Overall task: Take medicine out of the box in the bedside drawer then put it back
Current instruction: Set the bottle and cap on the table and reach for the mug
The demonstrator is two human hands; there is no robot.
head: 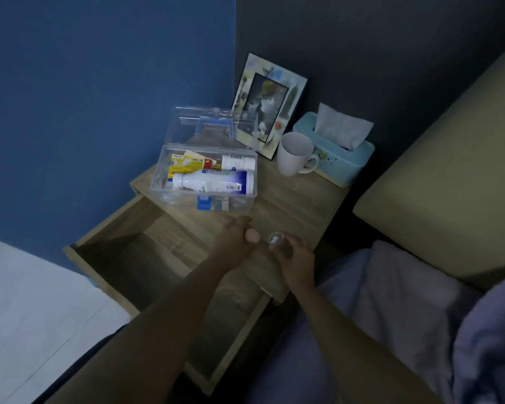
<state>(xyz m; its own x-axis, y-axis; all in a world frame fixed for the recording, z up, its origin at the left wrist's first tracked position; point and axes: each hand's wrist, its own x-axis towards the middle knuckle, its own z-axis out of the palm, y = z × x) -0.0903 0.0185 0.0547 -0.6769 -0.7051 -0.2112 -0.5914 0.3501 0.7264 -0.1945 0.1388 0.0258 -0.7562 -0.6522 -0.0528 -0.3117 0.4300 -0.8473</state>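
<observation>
Over the wood-grain nightstand (298, 196), right hand (296, 258) gripping small clear round vial (275, 238), left hand (239, 237) curled closed, clear plastic box (187, 193) open

Open drawer (146, 266): interior unobstructed. Tabletop (289, 211) free at 6 o'clock of box (204, 176). Mug (295, 154), tissue box (336, 153), frame (270, 104) obstruct 1–3 o'clock.

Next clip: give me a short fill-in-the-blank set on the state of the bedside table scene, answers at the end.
1. The clear box stands on the nightstand top with its lid ____.
2. The drawer below is pulled ____.
3. The white mug stands between the photo frame and the ____ box.
4. The large white bottle lies ____ the clear box.

Answers: open; open; tissue; inside
</observation>
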